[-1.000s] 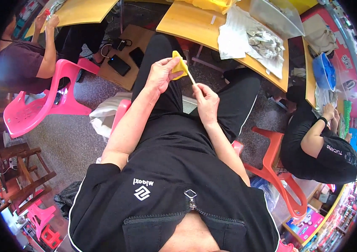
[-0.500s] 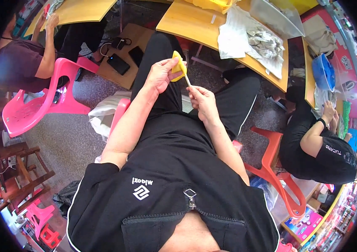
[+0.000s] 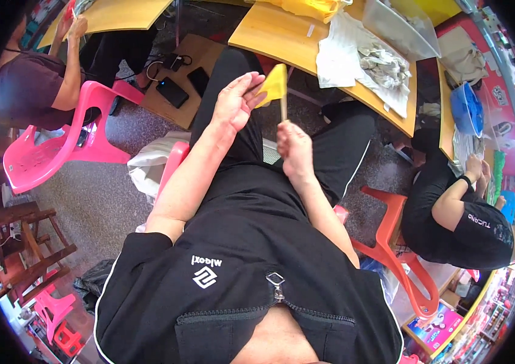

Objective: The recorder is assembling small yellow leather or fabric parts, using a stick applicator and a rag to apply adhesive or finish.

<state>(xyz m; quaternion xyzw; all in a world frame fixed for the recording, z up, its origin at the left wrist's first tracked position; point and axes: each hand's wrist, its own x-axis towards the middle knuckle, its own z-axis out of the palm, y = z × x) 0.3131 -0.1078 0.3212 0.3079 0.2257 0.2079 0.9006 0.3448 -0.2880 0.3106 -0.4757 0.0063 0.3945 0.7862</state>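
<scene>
In my right hand (image 3: 296,147) is a thin, light-coloured stick (image 3: 283,109), gripped at its lower end and pointing away from me. A yellow piece of fabric (image 3: 274,86) hangs at the stick's far end and spreads to the left. My left hand (image 3: 237,100) is raised beside it, its fingers stretched out and the palm turned toward the fabric. The fabric's lower left corner lies right at the left fingers; whether they touch I cannot tell. Both hands are above my lap.
A yellow-topped table (image 3: 269,33) ahead bears white cloths (image 3: 337,64), grey-white bundled pieces (image 3: 385,67), yellow fabric (image 3: 312,7) and a clear bin (image 3: 400,27). Co-workers sit left and right, near a pink chair (image 3: 51,161) and a red-orange chair (image 3: 391,242). Phones (image 3: 172,93) lie on a low board.
My left hand has let go of the yellow fabric and opened. The stick has swung more upright, and the fabric has moved right and up with it, spreading out flat.
</scene>
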